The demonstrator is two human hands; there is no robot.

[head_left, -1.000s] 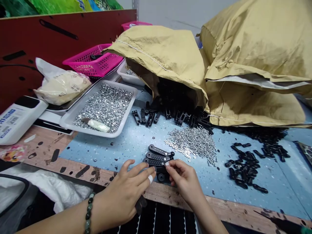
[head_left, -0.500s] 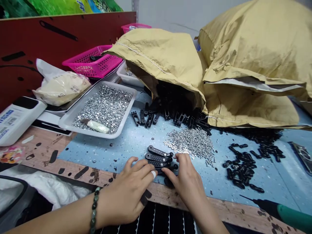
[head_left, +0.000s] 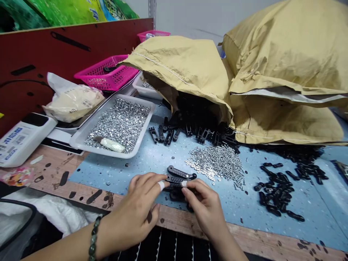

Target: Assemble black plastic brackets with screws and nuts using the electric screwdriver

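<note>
Links, black, lie side by side near blue mat's near edge. Left hand: fingers stretched over links' left ends, thumb apart. Right hand: thumb and forefinger tips together at links' right ends; cannot tell what they pinch. Screw pile beyond, right.

Bright, cool light here, with a pale sheen across the blue mat! Deep shadow swallows the mouth of the middle paper bag, and wide-angle stretch pulls at the edges.
</note>
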